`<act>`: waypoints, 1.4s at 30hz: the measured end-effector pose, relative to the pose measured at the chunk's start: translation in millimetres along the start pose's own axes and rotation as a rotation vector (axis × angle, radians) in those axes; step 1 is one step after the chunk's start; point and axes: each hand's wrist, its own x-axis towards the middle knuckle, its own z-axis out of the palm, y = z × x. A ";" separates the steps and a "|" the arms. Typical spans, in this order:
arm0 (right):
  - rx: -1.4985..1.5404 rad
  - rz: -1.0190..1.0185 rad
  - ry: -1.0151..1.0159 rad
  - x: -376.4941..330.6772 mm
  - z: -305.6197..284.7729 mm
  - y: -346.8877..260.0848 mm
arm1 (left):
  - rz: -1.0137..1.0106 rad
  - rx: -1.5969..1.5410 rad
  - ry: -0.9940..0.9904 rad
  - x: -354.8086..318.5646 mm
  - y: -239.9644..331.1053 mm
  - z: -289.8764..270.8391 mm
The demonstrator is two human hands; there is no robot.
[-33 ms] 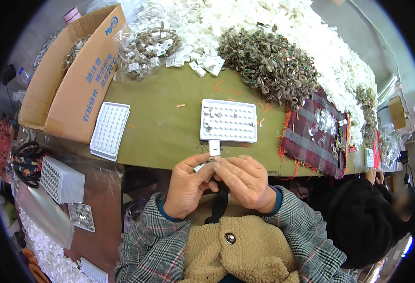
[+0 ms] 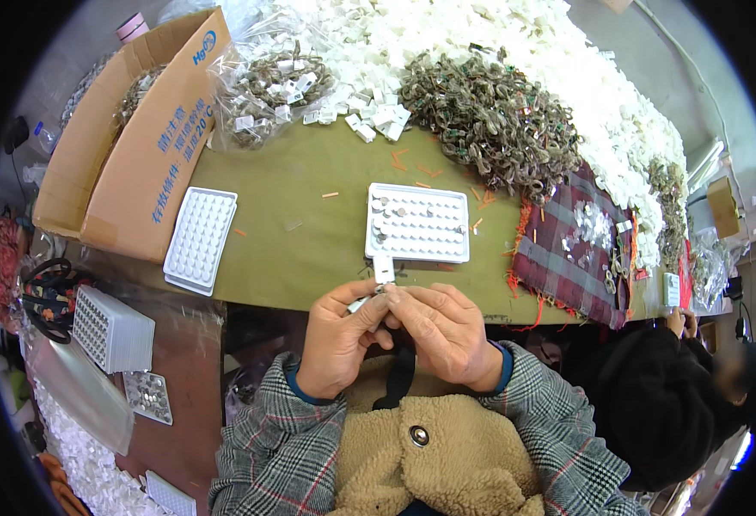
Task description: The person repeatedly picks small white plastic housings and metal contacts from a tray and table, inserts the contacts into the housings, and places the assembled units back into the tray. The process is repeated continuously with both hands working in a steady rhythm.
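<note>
My left hand [image 2: 341,334] and my right hand [image 2: 443,334] meet fingertip to fingertip in front of the table edge. A small white rectangular plastic piece [image 2: 384,269] sticks up from between the fingertips. Another white bit [image 2: 358,304] shows at my left thumb and forefinger. The right thumb and forefinger are pinched at the lower end of the upright piece; what they grip there is hidden. Just beyond lies a white tray [image 2: 416,256] with rows of small round cups, a few holding small grey discs.
A stacked white tray [image 2: 200,236] lies left, near a cardboard box [image 2: 141,163]. Behind are a heap of grey-brown coiled pieces [image 2: 489,120] and white plastic parts [image 2: 567,60]. Plaid cloth [image 2: 558,249] covers the right. A person in black [image 2: 653,404] sits at right.
The upright white piece has tipped slightly leftward, and my fingertips have shifted a little. The rest looks the same.
</note>
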 end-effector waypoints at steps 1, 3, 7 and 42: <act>0.008 0.036 -0.027 2.4 4.2 0.0 | 0.021 0.011 0.003 1.2 3.1 -1.1; 0.150 0.288 -0.075 4.7 0.0 4.3 | 0.055 0.021 0.028 2.0 8.5 -3.7; 0.085 0.556 -0.006 18.4 10.3 35.7 | 0.025 -0.038 0.058 6.5 17.6 -11.5; 0.351 0.314 -0.134 -5.0 -20.8 10.8 | -0.064 -0.074 -0.035 -3.4 -16.2 15.7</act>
